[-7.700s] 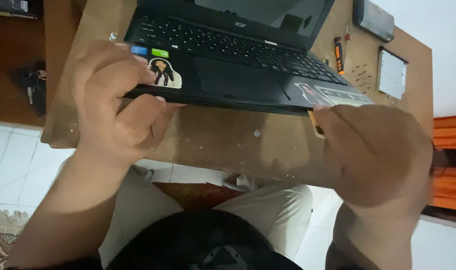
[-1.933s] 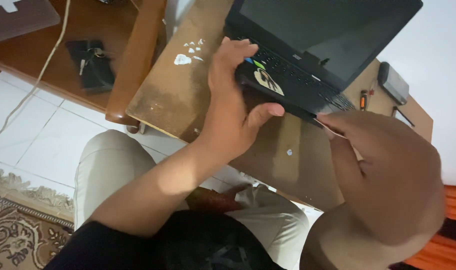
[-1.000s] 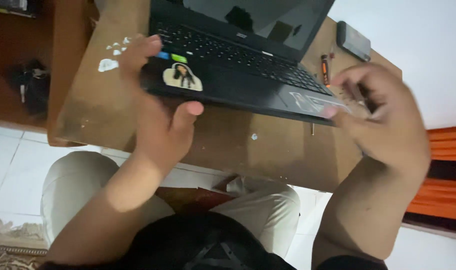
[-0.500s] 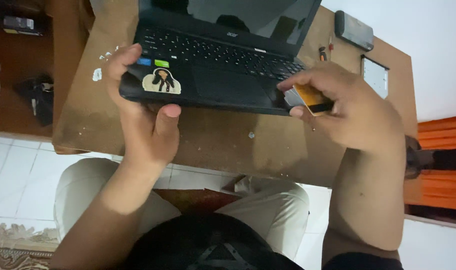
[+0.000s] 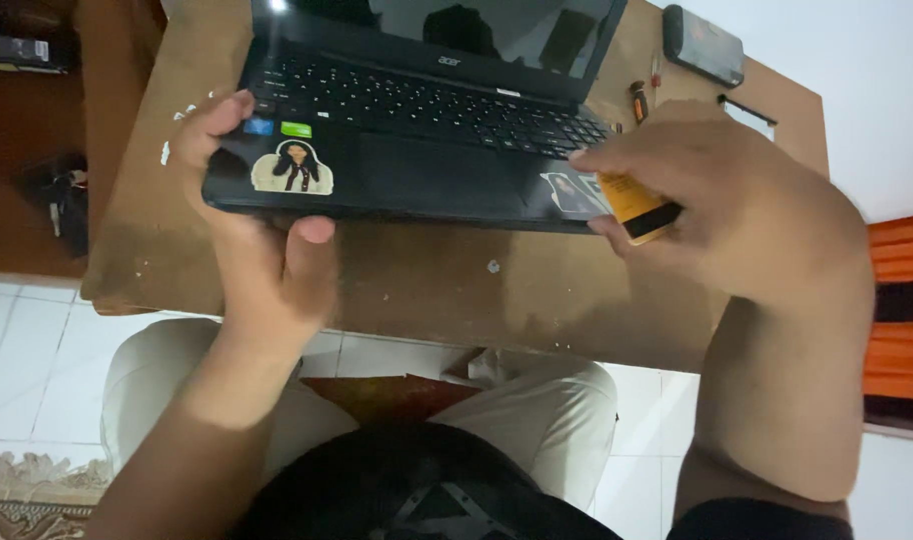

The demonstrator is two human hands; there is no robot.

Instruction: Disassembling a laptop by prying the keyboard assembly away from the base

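Since half a second ago the right hand has carried its pinched orange card to the black laptop's 3 o'clock front corner; left hand grips the 9 o'clock corner.

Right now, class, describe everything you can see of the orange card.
The card is a thin, flat piece, orange-yellow with a dark band at its lower end, plastic by its look. The right hand pinches it, tilted, at the front right corner of the laptop. Fingers hide most of it.
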